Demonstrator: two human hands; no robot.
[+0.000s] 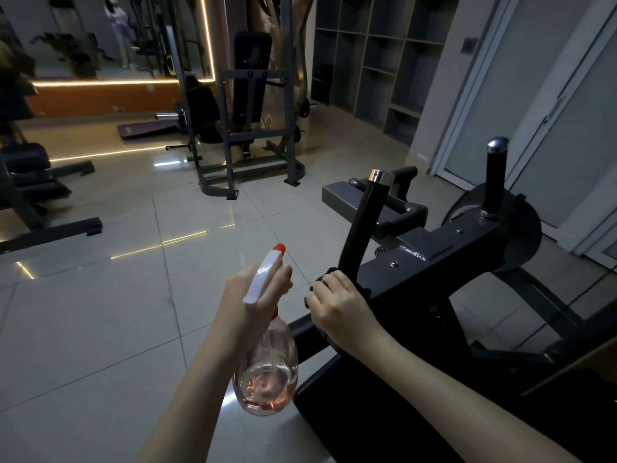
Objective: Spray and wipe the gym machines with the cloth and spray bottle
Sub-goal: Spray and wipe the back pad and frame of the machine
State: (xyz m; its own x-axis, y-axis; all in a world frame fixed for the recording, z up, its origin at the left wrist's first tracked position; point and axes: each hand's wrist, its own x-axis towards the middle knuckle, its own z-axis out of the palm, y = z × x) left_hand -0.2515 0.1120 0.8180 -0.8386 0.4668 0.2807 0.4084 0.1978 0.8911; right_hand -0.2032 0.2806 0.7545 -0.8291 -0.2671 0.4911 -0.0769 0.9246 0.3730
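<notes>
There are two hands: the left hand [257, 295] at 7 o'clock and the right hand [337, 305] at 6 o'clock. There is one bottle [267, 372] at 6 o'clock, low down, and one cloth [327, 274] near the middle.

Three machines are easy to count: a near machine [450, 248] at 3 o'clock, a rack [250, 95] at 11 o'clock and a bench [26, 182] at 9 o'clock. More far ones are too dark to count.

The near machine has two posts, a left post [364, 225] and a right post [495, 178].

There is one mirror [100, 35] at 10 o'clock, one mat [150, 130] below it, one shelf [377, 55] at 1 o'clock and one door [534, 95] at 2 o'clock.
</notes>
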